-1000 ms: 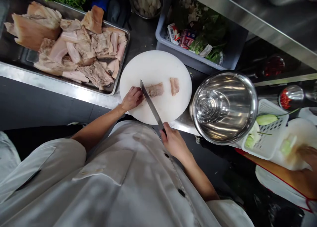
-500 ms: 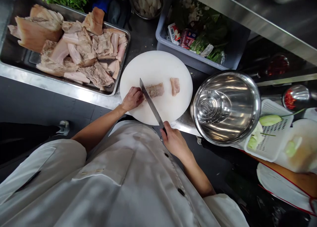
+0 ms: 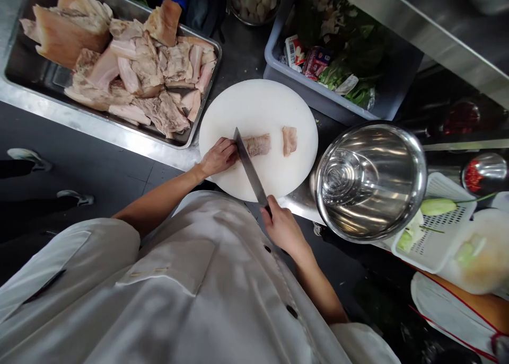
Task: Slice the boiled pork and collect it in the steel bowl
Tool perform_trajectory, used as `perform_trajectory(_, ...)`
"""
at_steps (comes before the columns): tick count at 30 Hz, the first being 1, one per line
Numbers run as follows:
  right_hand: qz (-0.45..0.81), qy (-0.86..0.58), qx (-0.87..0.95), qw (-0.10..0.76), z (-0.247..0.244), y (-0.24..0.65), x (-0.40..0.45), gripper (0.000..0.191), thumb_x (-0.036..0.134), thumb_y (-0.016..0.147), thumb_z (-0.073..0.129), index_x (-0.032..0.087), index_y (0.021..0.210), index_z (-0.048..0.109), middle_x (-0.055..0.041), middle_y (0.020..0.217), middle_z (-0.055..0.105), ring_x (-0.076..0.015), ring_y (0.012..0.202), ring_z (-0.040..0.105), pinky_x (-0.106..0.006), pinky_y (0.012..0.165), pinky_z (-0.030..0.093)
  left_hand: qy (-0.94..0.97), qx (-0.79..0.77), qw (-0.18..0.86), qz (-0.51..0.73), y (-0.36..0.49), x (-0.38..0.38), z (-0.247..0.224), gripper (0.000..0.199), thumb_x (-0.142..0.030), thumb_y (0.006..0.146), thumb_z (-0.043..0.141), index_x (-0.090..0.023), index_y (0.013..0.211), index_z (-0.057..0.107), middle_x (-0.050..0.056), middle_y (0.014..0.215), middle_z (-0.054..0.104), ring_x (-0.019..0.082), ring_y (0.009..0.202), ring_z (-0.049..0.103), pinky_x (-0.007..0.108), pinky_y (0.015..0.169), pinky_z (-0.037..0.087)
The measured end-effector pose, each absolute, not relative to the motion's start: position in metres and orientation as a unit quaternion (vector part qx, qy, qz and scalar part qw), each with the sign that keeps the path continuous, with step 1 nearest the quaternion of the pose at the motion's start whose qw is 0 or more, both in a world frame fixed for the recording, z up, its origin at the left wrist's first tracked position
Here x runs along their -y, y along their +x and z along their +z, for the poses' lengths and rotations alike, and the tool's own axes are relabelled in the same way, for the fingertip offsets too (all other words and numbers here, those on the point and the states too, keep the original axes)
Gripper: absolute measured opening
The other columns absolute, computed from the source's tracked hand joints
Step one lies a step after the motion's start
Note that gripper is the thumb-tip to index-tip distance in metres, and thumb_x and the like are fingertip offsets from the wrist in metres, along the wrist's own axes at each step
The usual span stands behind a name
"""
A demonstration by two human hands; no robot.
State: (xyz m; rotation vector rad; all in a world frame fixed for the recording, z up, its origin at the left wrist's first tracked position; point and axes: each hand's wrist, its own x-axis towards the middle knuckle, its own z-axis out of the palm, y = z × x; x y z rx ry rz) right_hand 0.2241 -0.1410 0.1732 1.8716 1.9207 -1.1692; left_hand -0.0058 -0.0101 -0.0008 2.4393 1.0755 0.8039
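Note:
My right hand [image 3: 281,223] is wrapped round the dark handle of a long knife [image 3: 252,170], whose blade runs up and left across the white round cutting board [image 3: 274,100]. Just left of the blade, my left hand [image 3: 220,156] presses with curled fingers on a piece of pork that it mostly covers. Right of the blade lies a row of cut pork [image 3: 259,144], close against the steel. A separate pork slice [image 3: 289,141] rests further right on the board.
A steel tray [image 3: 29,83] of cooked pork chunks stands at left. Behind the board sits a grey bin [image 3: 290,78] of scraps, with a bowl [image 3: 254,3] of white chunks beside it. A large steel pot [image 3: 369,181] and a white basket [image 3: 453,223] stand at right, near another person's arm.
The camera view has shifted, so the board and tray appear further right. Both hands keep their grips, with the knife still beside the left fingers. A walking person's shoes show more at left.

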Motion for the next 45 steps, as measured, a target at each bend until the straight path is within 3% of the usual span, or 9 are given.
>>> perform_trajectory(5,-0.352,0.636,-0.683,0.071,0.153,0.200,0.110,0.033,0.030,0.109,0.037,0.016,0.137,0.049,-0.0129,0.099,0.074,-0.0272,0.084,0.066,-0.032,0.068,0.037,0.860,-0.367,0.187,0.301,-0.005,0.010,0.004,0.014,-0.015,0.094,0.053,-0.020,0.104,0.062,0.012,0.107,0.065,0.025,0.100,0.062,0.046,0.090,0.057)
perform_trajectory(11,-0.389,0.632,-0.659,0.125,0.165,0.216,0.144,0.033,0.030,0.108,0.039,0.014,0.135,0.051,-0.0091,0.083,0.072,-0.0283,0.078,0.067,-0.032,0.067,0.037,0.856,-0.378,0.187,0.298,-0.004,0.010,0.003,0.015,-0.011,0.091,0.054,-0.020,0.100,0.063,0.011,0.105,0.065,0.025,0.099,0.061,0.047,0.090,0.058)
perform_trajectory(17,-0.336,0.642,-0.688,0.047,0.134,0.183,0.090,0.036,0.026,0.110,0.034,0.008,0.137,0.049,-0.0167,0.104,0.075,-0.0286,0.091,0.070,-0.032,0.074,0.040,0.859,-0.379,0.177,0.295,-0.008,0.013,0.007,0.017,-0.015,0.092,0.056,-0.019,0.108,0.063,0.013,0.110,0.064,0.027,0.103,0.061,0.049,0.091,0.056)
perform_trajectory(25,-0.340,0.641,-0.680,0.105,0.184,0.232,0.164,0.033,0.033,0.108,0.037,0.015,0.132,0.051,-0.0076,0.079,0.073,-0.0269,0.072,0.069,-0.030,0.060,0.035,0.877,-0.368,0.124,0.285,-0.012,0.020,0.002,0.011,-0.021,0.100,0.052,-0.018,0.099,0.063,0.013,0.105,0.065,0.026,0.098,0.060,0.047,0.086,0.053)
perform_trajectory(34,-0.346,0.632,-0.687,0.086,0.162,0.208,0.133,0.029,0.030,0.109,0.039,0.016,0.132,0.051,-0.0101,0.089,0.074,-0.0275,0.080,0.069,-0.030,0.064,0.035,0.871,-0.367,0.176,0.276,-0.011,0.014,0.005,0.014,-0.022,0.099,0.053,-0.018,0.103,0.066,0.012,0.106,0.066,0.026,0.101,0.060,0.050,0.093,0.052)
perform_trajectory(39,-0.378,0.627,-0.671,0.115,0.172,0.218,0.152,0.028,0.027,0.107,0.041,0.016,0.131,0.052,-0.0088,0.083,0.073,-0.0273,0.076,0.068,-0.031,0.064,0.035,0.865,-0.373,0.193,0.276,-0.010,0.015,0.000,0.013,-0.021,0.098,0.054,-0.018,0.102,0.066,0.012,0.105,0.065,0.027,0.101,0.060,0.051,0.093,0.052)
perform_trajectory(45,-0.355,0.631,-0.683,0.090,0.157,0.203,0.129,0.032,0.027,0.109,0.038,0.014,0.135,0.050,-0.0131,0.098,0.075,-0.0280,0.085,0.068,-0.032,0.068,0.037,0.866,-0.372,0.185,0.277,-0.010,0.014,-0.002,0.014,-0.018,0.097,0.052,-0.019,0.101,0.066,0.011,0.102,0.064,0.026,0.100,0.059,0.050,0.093,0.052)
